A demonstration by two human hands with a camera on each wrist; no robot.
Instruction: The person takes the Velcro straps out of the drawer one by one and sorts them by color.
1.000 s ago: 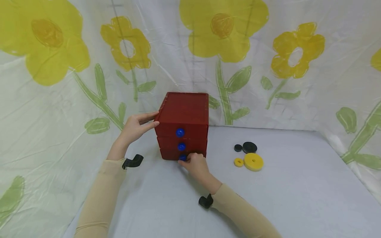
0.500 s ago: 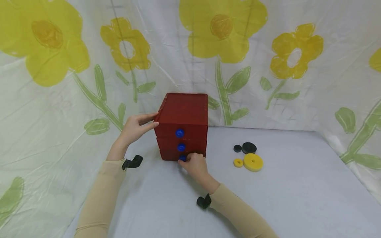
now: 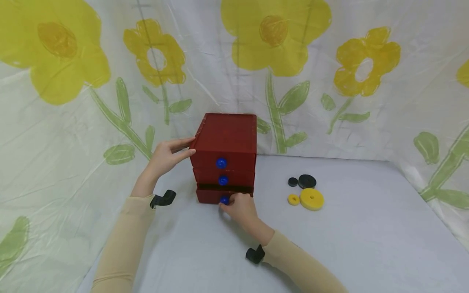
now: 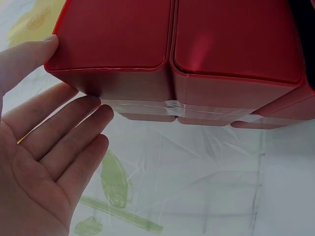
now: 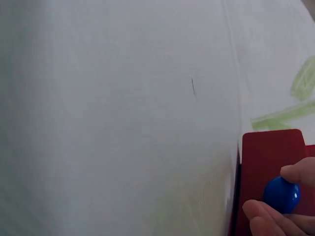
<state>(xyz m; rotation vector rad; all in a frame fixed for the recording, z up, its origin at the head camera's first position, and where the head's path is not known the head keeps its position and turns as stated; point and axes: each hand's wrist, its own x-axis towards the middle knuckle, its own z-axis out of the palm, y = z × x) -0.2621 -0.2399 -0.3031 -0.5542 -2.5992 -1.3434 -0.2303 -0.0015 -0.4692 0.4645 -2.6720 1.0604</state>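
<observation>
A red chest of drawers (image 3: 229,132) stands on the table, with blue knobs down its front. My right hand (image 3: 241,208) pinches the blue knob (image 5: 282,195) of the bottom drawer (image 3: 209,197), thumb on one side and fingers on the other. That drawer sticks out a little, and a dark gap shows above its front. The two upper drawers sit closed. At the chest's upper left edge, my left hand (image 4: 49,142) steadies it with nearly straight fingers; the thumb touches the front and the fingertips lie along the side. Clear tape (image 4: 211,109) runs along that side.
Right of the chest lie a large yellow disc (image 3: 312,199), a small yellow ring (image 3: 293,199), a large black disc (image 3: 307,181) and a small black disc (image 3: 292,182). A flowered curtain (image 3: 205,53) hangs close behind.
My right hand has drawn the bottom drawer slightly out toward me by its knob, and a gap has appeared above it. My left hand stays in place on the chest.
</observation>
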